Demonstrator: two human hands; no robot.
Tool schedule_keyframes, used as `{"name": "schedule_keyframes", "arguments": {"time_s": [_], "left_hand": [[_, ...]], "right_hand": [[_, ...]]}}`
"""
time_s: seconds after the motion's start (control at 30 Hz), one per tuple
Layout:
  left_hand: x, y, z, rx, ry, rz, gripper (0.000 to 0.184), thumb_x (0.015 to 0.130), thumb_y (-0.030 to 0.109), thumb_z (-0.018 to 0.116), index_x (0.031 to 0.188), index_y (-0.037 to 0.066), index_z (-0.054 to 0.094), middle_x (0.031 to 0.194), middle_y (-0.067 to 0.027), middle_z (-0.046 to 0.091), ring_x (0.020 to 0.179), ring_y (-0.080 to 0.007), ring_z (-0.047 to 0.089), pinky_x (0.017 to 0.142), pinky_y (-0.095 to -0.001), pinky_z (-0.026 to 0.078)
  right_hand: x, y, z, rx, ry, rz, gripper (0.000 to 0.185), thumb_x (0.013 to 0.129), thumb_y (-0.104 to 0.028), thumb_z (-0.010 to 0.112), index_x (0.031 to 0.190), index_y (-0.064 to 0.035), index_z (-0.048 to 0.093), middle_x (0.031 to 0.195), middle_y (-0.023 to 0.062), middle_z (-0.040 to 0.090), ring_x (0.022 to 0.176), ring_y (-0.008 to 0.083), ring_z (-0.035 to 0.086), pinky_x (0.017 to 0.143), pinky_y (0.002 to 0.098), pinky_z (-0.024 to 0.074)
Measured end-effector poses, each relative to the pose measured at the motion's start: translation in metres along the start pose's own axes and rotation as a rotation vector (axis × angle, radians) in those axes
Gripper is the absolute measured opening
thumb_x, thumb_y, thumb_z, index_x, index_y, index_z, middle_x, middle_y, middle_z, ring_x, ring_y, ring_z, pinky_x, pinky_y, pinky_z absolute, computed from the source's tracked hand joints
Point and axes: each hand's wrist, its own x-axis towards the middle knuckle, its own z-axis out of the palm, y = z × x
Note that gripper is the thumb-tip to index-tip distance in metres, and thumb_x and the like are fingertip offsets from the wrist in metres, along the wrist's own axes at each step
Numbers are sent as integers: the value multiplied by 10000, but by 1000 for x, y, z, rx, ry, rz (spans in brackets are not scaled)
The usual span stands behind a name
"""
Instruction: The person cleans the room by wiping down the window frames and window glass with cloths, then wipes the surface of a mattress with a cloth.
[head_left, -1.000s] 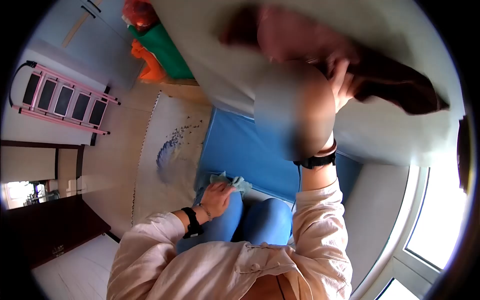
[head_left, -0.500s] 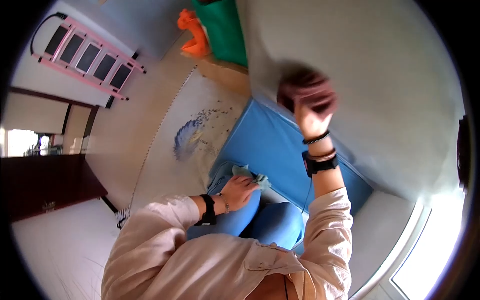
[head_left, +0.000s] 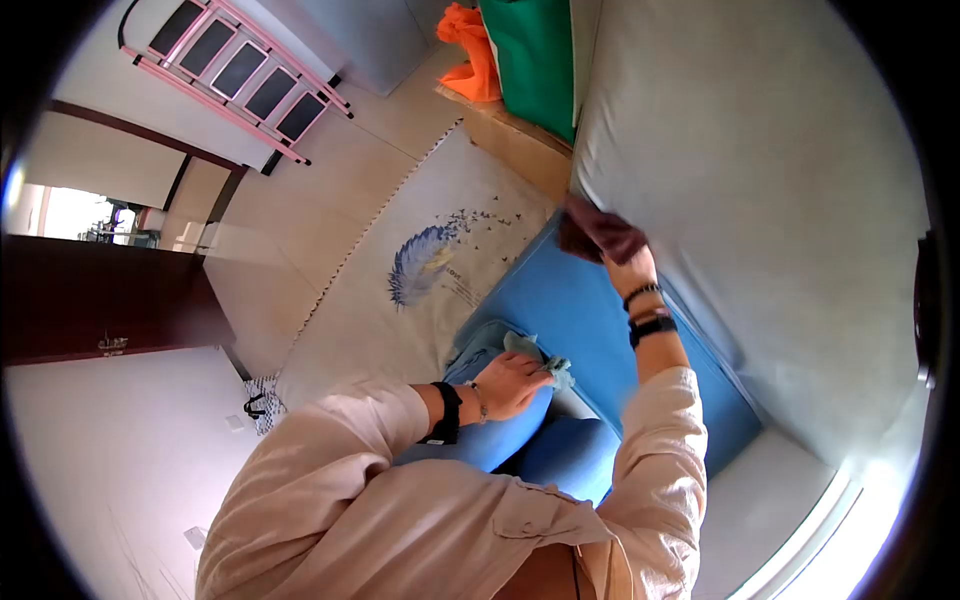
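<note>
My left hand (head_left: 512, 386) rests over my knee with its fingers closed on a pale green cloth (head_left: 560, 373), parts of which stick out on both sides of the hand. My right hand (head_left: 632, 270) is stretched forward, gripping a bunched maroon cloth (head_left: 600, 232). The maroon cloth is in front of the place where the blue smooth-covered panel (head_left: 545, 290) meets the large grey surface (head_left: 750, 150); whether it touches either one I cannot tell.
A pale rug (head_left: 370, 330) with a blue feather print lies on the floor. Behind it are a green bag (head_left: 530, 60), an orange bag (head_left: 470, 55) and a cardboard edge (head_left: 515, 150). A pink step ladder (head_left: 240, 75) leans at the upper left, above a dark brown door (head_left: 100, 300).
My right hand has come down from the grey surface toward the blue panel, still holding the maroon cloth. My left hand keeps the green cloth on my lap. The view has shifted left.
</note>
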Motion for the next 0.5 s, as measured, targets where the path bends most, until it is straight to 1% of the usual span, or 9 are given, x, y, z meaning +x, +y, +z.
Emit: {"name": "schedule_keyframes", "arguments": {"time_s": [0.03, 0.1, 0.17, 0.23, 0.3, 0.37, 0.43, 0.47, 0.5], "left_hand": [[-1, 0, 1, 1, 5, -4, 242, 750, 97, 517, 990, 89, 551, 935, -99, 578, 919, -241, 524, 791, -378, 408], [-2, 0, 1, 11, 2, -5, 247, 745, 96, 517, 989, 86, 551, 938, -103, 576, 923, -244, 522, 795, -379, 407], [-1, 1, 2, 14, -5, -2, 251, 741, 94, 516, 989, 83, 550, 941, -107, 574, 927, -247, 520, 798, -380, 406], [0, 0, 1, -34, -56, -12, 255, 737, 92, 514, 989, 77, 549, 932, -108, 574, 932, -249, 519, 801, -382, 405], [1, 0, 1, -29, -47, -8, 247, 737, 89, 512, 981, 75, 549, 921, -107, 575, 922, -251, 523, 796, -382, 406], [2, 1, 1, -12, -15, 7, 231, 738, 82, 510, 965, 71, 550, 900, -105, 576, 903, -256, 530, 785, -381, 409], [3, 5, -4, -8, -16, 16, 221, 734, 68, 505, 949, 71, 556, 886, -107, 578, 890, -263, 533, 775, -382, 412], [4, 6, -9, -14, -40, -21, 225, 729, 60, 502, 946, 74, 558, 883, -110, 578, 890, -266, 534, 768, -383, 414], [6, 7, -11, -31, -71, -43, 230, 724, 51, 499, 943, 78, 560, 880, -114, 578, 889, -270, 534, 762, -383, 417]], "right_hand": [[-24, 8, 3, 158, -104, 101, 310, 799, -173, 509, 1100, -102, 529, 1070, 95, 553, 972, 243, 511, 867, 344, 389], [-63, 24, -6, -28, -167, 11, 299, 808, -180, 521, 1085, -69, 524, 1054, 85, 567, 1000, 235, 505, 874, 329, 380], [-77, 24, -43, 705, 43, 479, 347, 822, -246, 537, 1094, -32, 507, 1040, 70, 583, 1007, 226, 511, 891, 323, 369], [-83, 39, -85, 1147, 237, 640, 363, 814, -276, 563, 1117, -87, 504, 1083, 53, 569, 1033, 186, 501, 912, 353, 353], [-68, 9, -175, 445, 527, 343, 311, 762, -139, 607, 1050, -57, 524, 1036, 85, 567, 961, 234, 528, 826, 350, 409], [-97, 49, -178, -613, 691, 236, 403, 738, -265, 626, 1117, -188, 512, 1103, 94, 532, 1105, 248, 430, 885, 460, 336], [-80, 20, -207, -822, 711, 335, 331, 675, -204, 630, 1001, -182, 573, 1029, 92, 557, 1083, 311, 424, 863, 533, 318], [-79, 11, -197, -670, 692, 301, 206, 688, -129, 571, 893, -124, 566, 915, 103, 560, 970, 358, 464, 842, 575, 316], [-99, 17, -167, -738, 93, 602, 215, 681, -154, 552, 893, -119, 561, 925, 93, 540, 985, 337, 449, 880, 555, 301]]}}
